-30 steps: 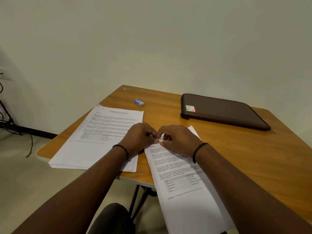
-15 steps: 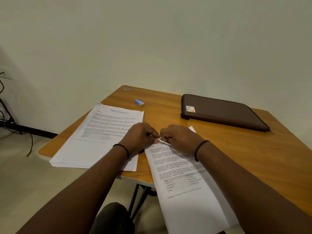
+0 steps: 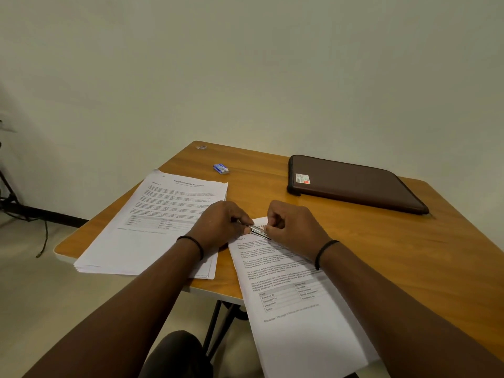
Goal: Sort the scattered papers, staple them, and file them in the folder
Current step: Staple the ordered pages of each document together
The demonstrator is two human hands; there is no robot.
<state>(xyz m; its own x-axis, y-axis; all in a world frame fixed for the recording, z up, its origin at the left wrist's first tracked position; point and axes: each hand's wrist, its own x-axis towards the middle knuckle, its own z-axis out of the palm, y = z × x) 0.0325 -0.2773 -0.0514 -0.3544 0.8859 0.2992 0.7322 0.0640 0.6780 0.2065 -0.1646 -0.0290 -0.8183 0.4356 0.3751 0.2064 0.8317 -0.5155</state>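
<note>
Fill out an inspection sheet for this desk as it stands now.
Surface: wooden table, bare at right.
Job's things: paper stack at left; second set of papers overhanging the near edge; brown folder closed, far right; small metal stapler between both hands.
Clutter: blue staple box; small scrap at far corner.
Hands: left hand and right hand pinch the stapler.
Cables: cable on the floor, left.
Surroundings: plain wall.

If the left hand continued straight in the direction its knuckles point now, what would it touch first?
Probably the right hand. The left hand points rightward along the small metal stapler that both hands pinch over the near papers, so the right fingers lie directly ahead, almost touching.
</note>
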